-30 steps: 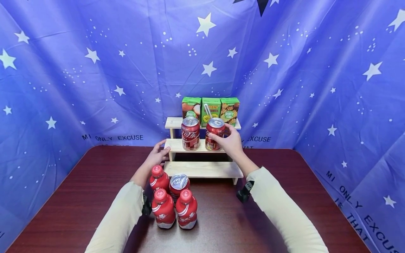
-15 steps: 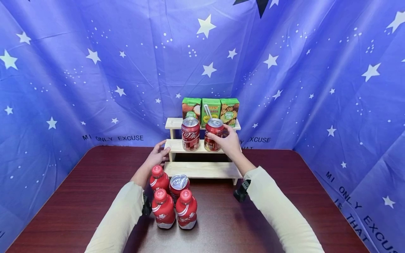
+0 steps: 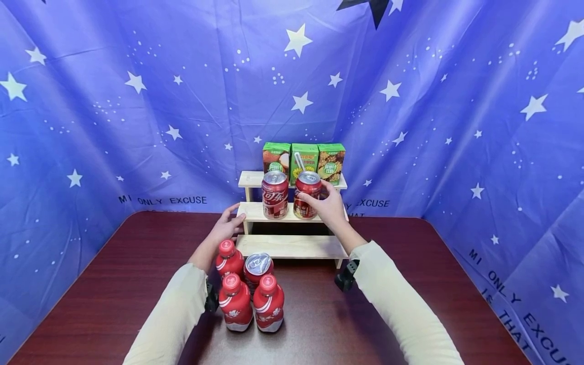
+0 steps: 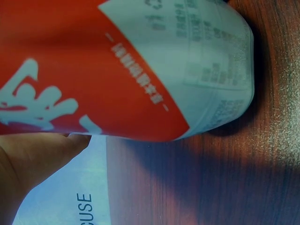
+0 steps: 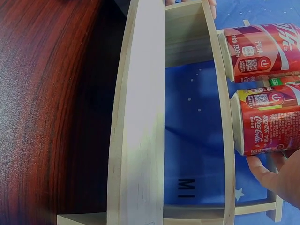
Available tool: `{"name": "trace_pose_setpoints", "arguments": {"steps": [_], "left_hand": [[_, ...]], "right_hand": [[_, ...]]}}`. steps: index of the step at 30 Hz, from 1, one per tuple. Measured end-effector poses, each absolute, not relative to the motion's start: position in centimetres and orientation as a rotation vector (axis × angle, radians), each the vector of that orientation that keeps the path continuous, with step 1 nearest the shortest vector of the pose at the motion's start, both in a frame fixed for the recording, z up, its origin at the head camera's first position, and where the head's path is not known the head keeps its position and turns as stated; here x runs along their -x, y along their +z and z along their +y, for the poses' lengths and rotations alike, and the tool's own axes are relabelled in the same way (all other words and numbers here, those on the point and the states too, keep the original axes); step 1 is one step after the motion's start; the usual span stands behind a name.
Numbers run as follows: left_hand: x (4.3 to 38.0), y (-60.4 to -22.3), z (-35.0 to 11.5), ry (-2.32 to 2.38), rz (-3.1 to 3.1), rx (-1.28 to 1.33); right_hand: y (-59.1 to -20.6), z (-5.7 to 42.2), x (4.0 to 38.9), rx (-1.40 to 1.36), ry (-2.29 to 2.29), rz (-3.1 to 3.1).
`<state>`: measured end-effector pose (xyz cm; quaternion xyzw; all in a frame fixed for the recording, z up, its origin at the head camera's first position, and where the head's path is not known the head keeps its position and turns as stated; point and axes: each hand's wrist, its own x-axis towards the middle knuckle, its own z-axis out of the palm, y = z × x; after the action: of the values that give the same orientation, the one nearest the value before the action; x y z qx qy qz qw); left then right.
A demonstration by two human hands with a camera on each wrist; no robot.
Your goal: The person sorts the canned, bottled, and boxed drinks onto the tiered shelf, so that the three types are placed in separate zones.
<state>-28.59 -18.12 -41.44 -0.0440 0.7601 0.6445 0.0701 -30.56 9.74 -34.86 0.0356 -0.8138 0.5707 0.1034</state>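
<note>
Head view: we take the wooden rack (image 3: 292, 246) as the clock centre. The right hand (image 3: 330, 205) is clamped around the gripped can (image 3: 306, 196), thumb in front. This can stands upright on the middle tier (image 3: 253, 212). At its nine o'clock we find the second can (image 3: 275, 197), upright and just apart. Three juice cartons (image 3: 311, 156) stand at twelve o'clock on the upper tier (image 3: 250, 178). The left hand (image 3: 223, 228), thumb and fingers apart, touches the rack's left end at nine o'clock. At seven o'clock, three red bottles (image 3: 235, 304) and a third can (image 3: 258, 264) stand grouped on the table (image 3: 105, 294).

Left wrist view: we see the nearest bottle (image 4: 122, 70) filling the sector from nine to two o'clock. Part of the left hand shows at eight o'clock, its fingers hidden; we cannot tell its state from here.

Right wrist view: we locate the gripped can at three o'clock, its base at the tier edge. The right hand enters at four o'clock, with fingertips against the can. The second can lies at two o'clock, and the tabletop fills nine o'clock.
</note>
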Motion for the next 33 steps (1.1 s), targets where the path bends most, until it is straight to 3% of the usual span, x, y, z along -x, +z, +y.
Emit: {"name": "trace_pose_setpoints", "arguments": {"steps": [33], "left_hand": [[28.4, -41.2, -18.0, 1.896, 2.324, 0.149]], "right_hand": [[-35.5, 11.5, 29.2, -0.161, 1.731, -2.379]]}}
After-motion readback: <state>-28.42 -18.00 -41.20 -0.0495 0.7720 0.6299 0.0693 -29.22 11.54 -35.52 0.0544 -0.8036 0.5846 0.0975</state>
